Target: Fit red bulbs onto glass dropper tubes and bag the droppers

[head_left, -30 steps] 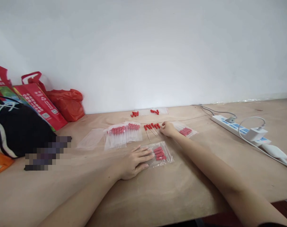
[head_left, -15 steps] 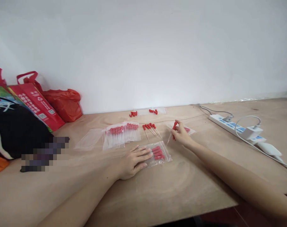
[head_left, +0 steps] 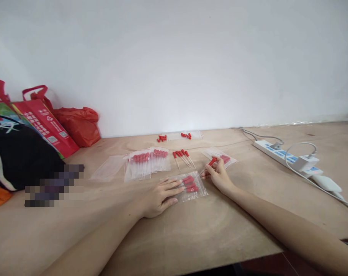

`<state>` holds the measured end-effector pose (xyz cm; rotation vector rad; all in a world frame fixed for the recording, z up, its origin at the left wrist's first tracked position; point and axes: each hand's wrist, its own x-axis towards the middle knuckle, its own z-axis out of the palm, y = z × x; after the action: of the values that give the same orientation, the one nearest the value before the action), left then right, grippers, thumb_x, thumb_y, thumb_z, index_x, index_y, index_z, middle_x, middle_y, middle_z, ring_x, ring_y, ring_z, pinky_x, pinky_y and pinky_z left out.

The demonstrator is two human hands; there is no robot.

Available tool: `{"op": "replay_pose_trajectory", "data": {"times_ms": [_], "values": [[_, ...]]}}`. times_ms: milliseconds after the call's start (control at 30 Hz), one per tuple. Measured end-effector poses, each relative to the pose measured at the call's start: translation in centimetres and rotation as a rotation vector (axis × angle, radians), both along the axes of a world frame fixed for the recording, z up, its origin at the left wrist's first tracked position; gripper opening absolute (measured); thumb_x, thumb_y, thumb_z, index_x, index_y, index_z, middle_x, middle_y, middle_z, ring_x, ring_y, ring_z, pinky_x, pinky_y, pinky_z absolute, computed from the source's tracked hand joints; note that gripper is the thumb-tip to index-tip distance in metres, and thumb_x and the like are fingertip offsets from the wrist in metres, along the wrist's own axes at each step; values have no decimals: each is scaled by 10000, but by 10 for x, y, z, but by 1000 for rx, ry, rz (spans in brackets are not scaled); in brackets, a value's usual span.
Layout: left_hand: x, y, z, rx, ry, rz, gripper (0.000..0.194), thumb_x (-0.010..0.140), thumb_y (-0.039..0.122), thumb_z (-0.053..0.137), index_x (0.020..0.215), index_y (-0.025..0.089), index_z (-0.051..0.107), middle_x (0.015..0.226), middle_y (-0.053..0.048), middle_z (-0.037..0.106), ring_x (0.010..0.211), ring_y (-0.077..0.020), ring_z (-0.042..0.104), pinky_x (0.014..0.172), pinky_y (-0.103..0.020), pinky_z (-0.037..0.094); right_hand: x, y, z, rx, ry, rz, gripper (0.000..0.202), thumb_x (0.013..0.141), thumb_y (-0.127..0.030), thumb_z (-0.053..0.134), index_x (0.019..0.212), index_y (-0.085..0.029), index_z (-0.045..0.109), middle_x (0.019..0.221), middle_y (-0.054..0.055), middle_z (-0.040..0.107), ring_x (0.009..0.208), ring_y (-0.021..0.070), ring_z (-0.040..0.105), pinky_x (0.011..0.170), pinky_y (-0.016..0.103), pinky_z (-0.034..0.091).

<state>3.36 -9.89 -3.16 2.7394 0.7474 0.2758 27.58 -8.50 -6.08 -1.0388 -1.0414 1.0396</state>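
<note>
My left hand lies flat with fingers spread on a clear zip bag, where several red-bulbed droppers show beyond my fingertips. Between the fingers of my right hand is a dropper, its red bulb up and its thin clear tip pointing down-left at the bag's right end. Behind the bag, several loose droppers lie side by side on the wooden table. Another bag with red bulbs lies just behind my right hand. To the left are filled bags overlapping each other.
A flat bag lies left of the filled ones. Loose red bulbs and a bag lie near the wall. A power strip with cables stands right; red bags and a black bag stand left.
My right hand has moved down and slightly towards me, and its dropper has tilted flatter, its tip now close to the bag. My left hand has stayed almost in place.
</note>
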Motion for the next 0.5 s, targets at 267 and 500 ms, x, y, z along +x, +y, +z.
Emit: {"op": "replay_pose_trajectory", "data": {"times_ms": [267,500], "values": [[0,-1,1,-9,2,-4,389,880,295,381,1269,287,367,1350,4,337,1250,-188,284,1034,-395,232,10,-11,10,-167,105,27,240,743,-271,479,870,-247,278,593,-67,532,523,125,588,536,277,493],[-1,1,-2,-23,23,-2,403,889,302,360,1289,304,317,1340,31,351,1259,-185,263,1042,-418,199,8,-16,15,-238,94,17,200,733,-196,452,830,-243,284,534,-77,523,462,115,562,453,238,462]]}}
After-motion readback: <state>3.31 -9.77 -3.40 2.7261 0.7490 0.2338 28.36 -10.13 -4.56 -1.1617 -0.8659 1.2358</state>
